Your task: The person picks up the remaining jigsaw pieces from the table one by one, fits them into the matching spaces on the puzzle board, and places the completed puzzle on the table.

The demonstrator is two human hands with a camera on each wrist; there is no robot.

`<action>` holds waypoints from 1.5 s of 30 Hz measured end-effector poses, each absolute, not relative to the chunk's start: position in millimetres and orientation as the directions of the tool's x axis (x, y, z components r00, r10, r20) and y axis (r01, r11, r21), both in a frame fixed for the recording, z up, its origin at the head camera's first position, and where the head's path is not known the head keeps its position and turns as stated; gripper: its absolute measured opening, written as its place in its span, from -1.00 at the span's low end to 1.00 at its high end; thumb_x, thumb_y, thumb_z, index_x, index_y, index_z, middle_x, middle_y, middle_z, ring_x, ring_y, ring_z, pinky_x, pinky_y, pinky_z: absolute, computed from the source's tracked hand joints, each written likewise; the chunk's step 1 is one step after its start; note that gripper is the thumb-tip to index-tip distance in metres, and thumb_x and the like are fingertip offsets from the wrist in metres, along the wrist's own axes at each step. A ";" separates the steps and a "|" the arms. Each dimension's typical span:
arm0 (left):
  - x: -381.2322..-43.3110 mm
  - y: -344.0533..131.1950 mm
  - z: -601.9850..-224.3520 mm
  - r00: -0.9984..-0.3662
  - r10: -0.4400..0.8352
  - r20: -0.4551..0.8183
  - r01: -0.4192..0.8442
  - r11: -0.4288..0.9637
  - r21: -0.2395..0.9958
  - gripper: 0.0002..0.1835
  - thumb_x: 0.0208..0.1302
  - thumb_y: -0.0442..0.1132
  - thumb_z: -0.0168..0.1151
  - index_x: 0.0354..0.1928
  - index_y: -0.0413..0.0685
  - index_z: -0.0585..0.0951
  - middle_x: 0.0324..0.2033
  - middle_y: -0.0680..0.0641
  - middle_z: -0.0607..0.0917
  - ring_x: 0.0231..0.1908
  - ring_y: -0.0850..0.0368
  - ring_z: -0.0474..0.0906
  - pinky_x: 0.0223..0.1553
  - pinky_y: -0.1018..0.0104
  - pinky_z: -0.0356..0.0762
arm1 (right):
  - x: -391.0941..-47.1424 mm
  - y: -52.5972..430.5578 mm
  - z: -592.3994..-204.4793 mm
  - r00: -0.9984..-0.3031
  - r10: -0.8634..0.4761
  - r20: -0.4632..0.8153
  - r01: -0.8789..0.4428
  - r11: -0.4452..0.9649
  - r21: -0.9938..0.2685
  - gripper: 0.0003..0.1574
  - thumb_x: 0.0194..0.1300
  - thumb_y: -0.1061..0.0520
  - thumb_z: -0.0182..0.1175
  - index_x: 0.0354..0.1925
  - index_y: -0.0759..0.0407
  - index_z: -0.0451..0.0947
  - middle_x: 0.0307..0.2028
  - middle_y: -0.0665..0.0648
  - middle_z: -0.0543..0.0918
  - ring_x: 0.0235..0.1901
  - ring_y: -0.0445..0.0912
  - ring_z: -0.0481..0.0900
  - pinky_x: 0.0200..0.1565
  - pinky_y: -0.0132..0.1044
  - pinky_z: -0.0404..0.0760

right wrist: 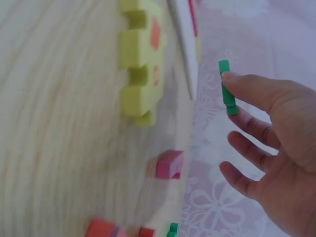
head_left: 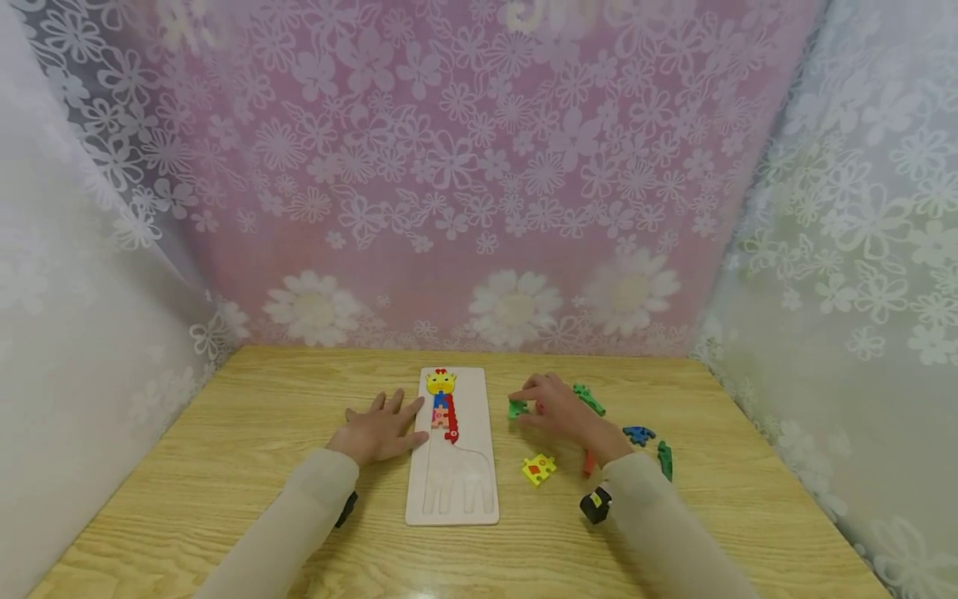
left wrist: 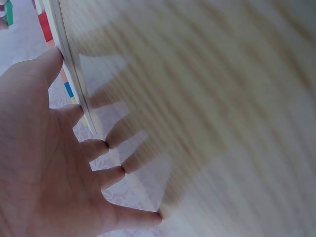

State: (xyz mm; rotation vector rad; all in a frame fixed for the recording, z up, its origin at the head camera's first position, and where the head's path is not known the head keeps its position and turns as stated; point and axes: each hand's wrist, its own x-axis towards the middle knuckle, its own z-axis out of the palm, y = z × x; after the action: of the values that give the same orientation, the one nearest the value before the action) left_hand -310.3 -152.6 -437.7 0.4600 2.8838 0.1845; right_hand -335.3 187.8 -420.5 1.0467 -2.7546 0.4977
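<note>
A pale puzzle board (head_left: 473, 416) with a giraffe-shaped recess lies on the wooden table. In its upper part sit a yellow giraffe-head piece (head_left: 441, 383), a blue piece (head_left: 440, 401), a pink piece (head_left: 439, 418) and a red piece (head_left: 451, 420). My left hand (head_left: 380, 431) is spread flat-fingered at the board's left side, its thumb and forefinger touching the edge. Right of the board, my right hand (head_left: 557, 406) pinches a green puzzle piece (right wrist: 228, 94) between thumb and forefinger, raised off the table. The other right fingers are loosely bent.
Near the right hand lie a yellow piece (head_left: 539, 469), a pink piece (right wrist: 169, 165) and an orange-red piece (head_left: 589, 462). Farther right are a blue piece (head_left: 639, 435) and two green pieces, one upper (head_left: 590, 399), one lower (head_left: 665, 460). A flowered curtain (head_left: 449, 208) hangs behind the table.
</note>
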 end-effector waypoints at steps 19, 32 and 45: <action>-310.1 -154.7 -435.7 -0.930 0.310 -0.196 0.285 0.947 0.149 -0.19 0.51 0.40 -0.15 0.66 0.28 0.07 0.64 -0.22 0.06 0.59 -0.42 0.00 0.25 -0.76 0.09 | -336.5 164.6 -415.4 -0.791 -0.587 0.171 -0.599 0.688 -0.411 -0.55 0.35 0.12 0.39 0.18 0.18 0.71 -0.04 0.16 0.65 -0.02 0.10 0.47 0.00 -0.07 0.48; -310.3 -157.6 -441.8 -0.931 0.309 -0.196 0.284 0.948 0.142 -0.18 0.51 0.42 -0.17 0.66 0.29 0.06 0.64 -0.21 0.06 0.59 -0.42 0.01 0.22 -0.77 0.10 | -329.4 144.5 -419.1 -0.775 -0.599 0.204 -0.620 0.656 -0.431 -0.58 0.28 0.15 0.45 0.10 0.19 0.75 -0.10 0.15 0.68 -0.06 0.18 0.49 -0.01 -0.08 0.46; -312.3 -153.1 -438.9 -0.932 0.311 -0.187 0.290 0.948 0.130 -0.18 0.50 0.43 -0.16 0.66 0.29 0.07 0.64 -0.21 0.07 0.59 -0.41 0.02 0.24 -0.76 0.10 | -325.6 128.2 -419.8 -0.807 -0.577 0.123 -0.566 0.699 -0.437 -0.59 0.27 0.06 0.47 0.09 0.07 0.77 -0.07 0.08 0.70 -0.02 0.08 0.49 -0.01 -0.16 0.48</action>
State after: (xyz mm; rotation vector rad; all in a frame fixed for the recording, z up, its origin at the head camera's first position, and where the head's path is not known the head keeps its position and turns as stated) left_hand -312.3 -153.1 -438.9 0.4518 2.8966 0.1487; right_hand -325.6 128.2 -419.8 0.9820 -2.9172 0.7383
